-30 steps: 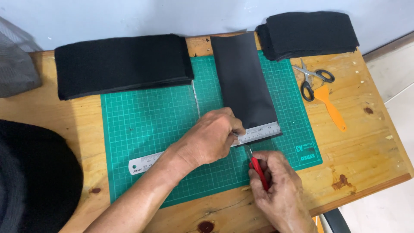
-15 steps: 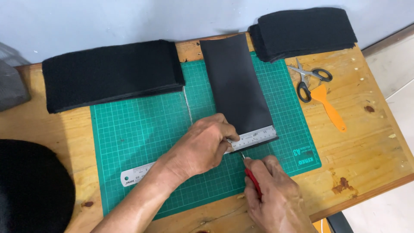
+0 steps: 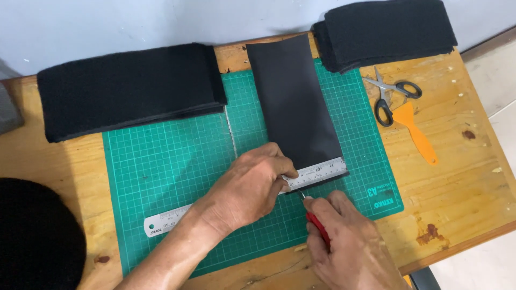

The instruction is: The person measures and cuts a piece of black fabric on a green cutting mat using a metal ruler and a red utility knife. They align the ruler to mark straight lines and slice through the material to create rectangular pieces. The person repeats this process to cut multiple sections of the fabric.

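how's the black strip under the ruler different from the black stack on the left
The black strip is a single thin, smooth sheet; the black stack is many fuzzy layers. The strip runs lengthwise away from the person on the green mat; the stack lies crosswise, mostly on the table. Both are black rectangles.

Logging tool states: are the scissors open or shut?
Open: the scissors lie on the table with handles and blades spread.

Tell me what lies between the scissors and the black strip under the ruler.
Head view: only bare green cutting mat and wooden tabletop separate the scissors from the black strip.
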